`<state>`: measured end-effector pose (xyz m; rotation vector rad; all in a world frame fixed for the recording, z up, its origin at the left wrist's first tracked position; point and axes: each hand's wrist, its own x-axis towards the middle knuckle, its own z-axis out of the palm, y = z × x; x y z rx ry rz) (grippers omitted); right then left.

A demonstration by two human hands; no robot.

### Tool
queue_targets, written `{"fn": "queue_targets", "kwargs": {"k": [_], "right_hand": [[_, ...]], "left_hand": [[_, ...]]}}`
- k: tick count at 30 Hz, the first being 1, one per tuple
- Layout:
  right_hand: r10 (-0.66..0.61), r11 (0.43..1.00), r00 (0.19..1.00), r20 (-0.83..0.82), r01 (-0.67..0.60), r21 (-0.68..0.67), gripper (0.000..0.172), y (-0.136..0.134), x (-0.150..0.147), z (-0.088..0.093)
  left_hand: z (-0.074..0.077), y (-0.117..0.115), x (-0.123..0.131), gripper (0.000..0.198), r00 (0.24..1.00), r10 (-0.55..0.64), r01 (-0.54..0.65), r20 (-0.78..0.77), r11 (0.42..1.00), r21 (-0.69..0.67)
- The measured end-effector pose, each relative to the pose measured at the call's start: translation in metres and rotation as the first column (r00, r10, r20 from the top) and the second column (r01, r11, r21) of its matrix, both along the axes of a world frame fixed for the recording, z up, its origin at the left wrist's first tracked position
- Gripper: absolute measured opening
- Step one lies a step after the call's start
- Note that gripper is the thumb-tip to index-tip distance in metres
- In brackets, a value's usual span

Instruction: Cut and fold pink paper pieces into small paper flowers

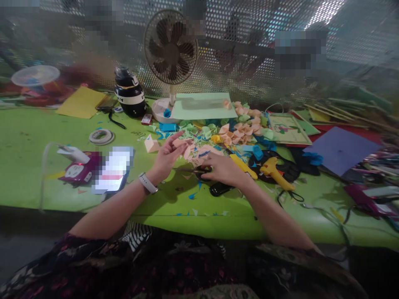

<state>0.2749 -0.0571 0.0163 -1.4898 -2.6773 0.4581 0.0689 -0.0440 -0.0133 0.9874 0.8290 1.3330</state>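
Note:
My left hand (168,157) is closed on a small peach paper piece (180,143) held between thumb and fingers. To its right, my right hand (220,167) has its fingers round the black handles of scissors (204,173), whose blades point left, low over the green table. Peach paper scraps (204,154) lie just beyond both hands. A folded peach paper (151,144) rests left of my left hand. Behind the scraps is a pile of peach paper shapes (241,132), with green and blue pieces mixed in.
On the green table (28,166) are a lit phone (114,169), a tape roll (101,136) and a black bottle (130,95). A fan (171,52) stands behind. To the right lie a yellow glue gun (278,173), a yellow cutter (243,166) and purple paper (341,150).

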Motion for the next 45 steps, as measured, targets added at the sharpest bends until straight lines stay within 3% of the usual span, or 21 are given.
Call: {"fn": "queue_targets", "kwargs": {"k": [5, 9, 14, 21, 25, 32, 35, 38, 41, 43, 45], "right_hand": [[0.012, 0.993, 0.999, 0.042, -0.007, -0.116, 0.019, 0.004, -0.001, 0.000], [-0.028, 0.971, 0.981, -0.190, -0.019, -0.240, 0.025, 0.004, 0.005, 0.008], [-0.153, 0.952, 0.812, -0.563, -0.032, -0.304, 0.033, -0.002, -0.001, 0.013], [-0.171, 0.954, 0.721, -0.671, -0.048, -0.296, 0.038, 0.001, -0.007, -0.002], [-0.175, 0.954, 0.743, -0.646, -0.034, -0.297, 0.037, 0.000, -0.004, 0.002], [-0.172, 0.937, 0.786, -0.594, -0.055, -0.345, 0.037, 0.001, -0.006, 0.009], [-0.215, 0.934, 0.773, -0.596, -0.015, -0.356, 0.036, 0.010, -0.002, 0.012], [-0.228, 0.963, 0.774, -0.590, 0.088, -0.256, 0.036, 0.024, 0.004, 0.018], [-0.143, 0.990, 0.900, -0.412, 0.132, -0.056, 0.024, 0.042, 0.003, 0.024], [-0.059, 0.997, 0.976, -0.210, 0.067, 0.033, 0.019, 0.054, -0.004, 0.024], [0.023, 0.997, 1.000, -0.015, -0.022, 0.079, 0.020, 0.065, -0.014, 0.020]], "left_hand": [[0.000, -0.004, 0.001, 0.061, 0.997, -0.069, 0.071, -0.031, 0.995, 0.065], [0.001, -0.010, 0.004, 0.067, 0.996, -0.062, 0.066, -0.062, 0.996, 0.062], [-0.003, -0.018, 0.011, 0.063, 0.987, -0.162, 0.163, -0.020, 0.985, 0.057], [-0.005, -0.016, 0.010, 0.056, 0.962, -0.258, 0.264, 0.085, 0.962, -0.066], [0.005, -0.009, -0.001, 0.041, 0.965, -0.264, 0.263, 0.001, 0.960, -0.099], [0.019, 0.011, -0.030, 0.032, 0.895, -0.426, 0.399, -0.134, 0.897, -0.187], [0.020, 0.024, -0.045, 0.031, 0.897, -0.351, 0.314, -0.269, 0.934, -0.172], [0.014, 0.035, -0.055, 0.030, 0.909, -0.277, 0.228, -0.311, 0.956, -0.185], [0.003, 0.043, -0.056, 0.026, 0.884, -0.318, 0.229, -0.344, 0.934, -0.275], [-0.006, 0.046, -0.054, 0.023, 0.859, -0.322, 0.203, -0.399, 0.928, -0.312], [-0.014, 0.048, -0.053, 0.021, 0.857, -0.304, 0.183, -0.415, 0.934, -0.307]]}}
